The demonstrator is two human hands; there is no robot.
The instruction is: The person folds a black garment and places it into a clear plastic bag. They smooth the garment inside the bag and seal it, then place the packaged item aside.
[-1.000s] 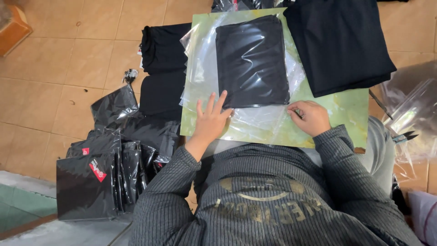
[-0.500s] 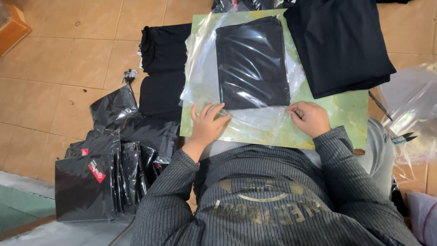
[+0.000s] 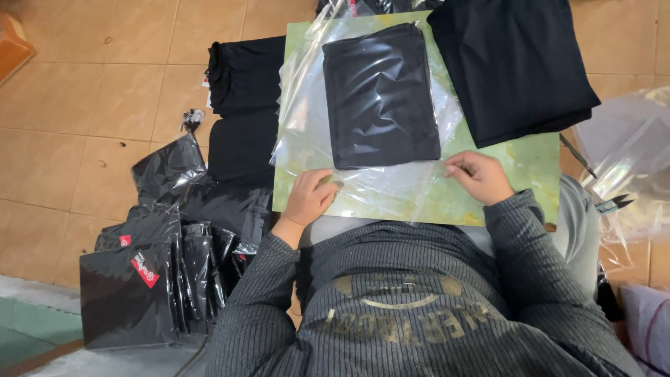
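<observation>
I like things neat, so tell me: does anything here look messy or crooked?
Mostly tidy. The black folded garment lies straight inside its clear plastic bag, whose open end is rumpled where the left hand and right hand pinch it. The bagged packs on the floor lean in a loose, tumbled heap.

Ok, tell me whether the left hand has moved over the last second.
Yes. The left hand lay flat with fingers spread at the folded black garment's near corner; now it has pulled back toward the green board's near edge, curled on the clear bag.
</observation>
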